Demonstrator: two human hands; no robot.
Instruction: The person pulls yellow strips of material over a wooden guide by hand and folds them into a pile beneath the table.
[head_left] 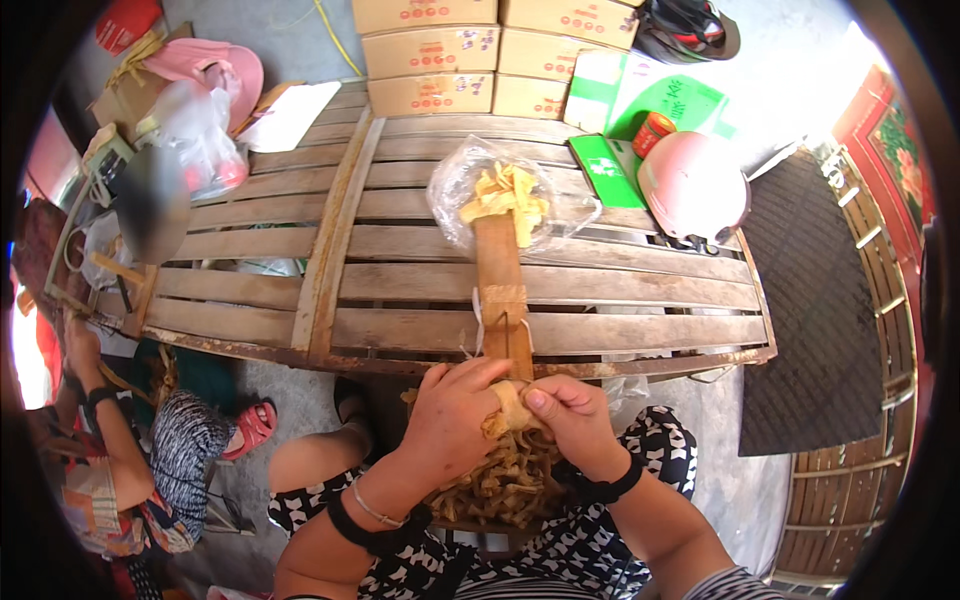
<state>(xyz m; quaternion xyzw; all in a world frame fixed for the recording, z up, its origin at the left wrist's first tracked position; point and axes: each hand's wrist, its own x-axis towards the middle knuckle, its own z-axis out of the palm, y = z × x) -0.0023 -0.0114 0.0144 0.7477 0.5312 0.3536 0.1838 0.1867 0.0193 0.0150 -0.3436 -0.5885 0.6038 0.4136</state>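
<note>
Above my lap, both hands close on a pale tan, wrinkled strip (514, 405), soft-looking and folded; I cannot tell its material. My left hand (450, 415) grips its left side, fingers bent over the top. On the other side, the thumb and fingers of my right hand (575, 415) pinch it. Just beyond them, a narrow wooden board (499, 262) with a thin metal rod lies over the edge of the slatted table (420, 285). Pale yellow strips (508, 195) sit in a clear plastic bag (452, 190) at its far end. Below my hands is a heap of brownish, knotted pieces (505, 480).
Cardboard boxes (432, 95) are stacked at the back. A pink helmet (693, 185), a red can (654, 134) and green-and-white card (610, 170) stand at the right. A pink cap (215, 70) and plastic bags (200, 140) lie far left. Another person's arm (115, 430) is at left.
</note>
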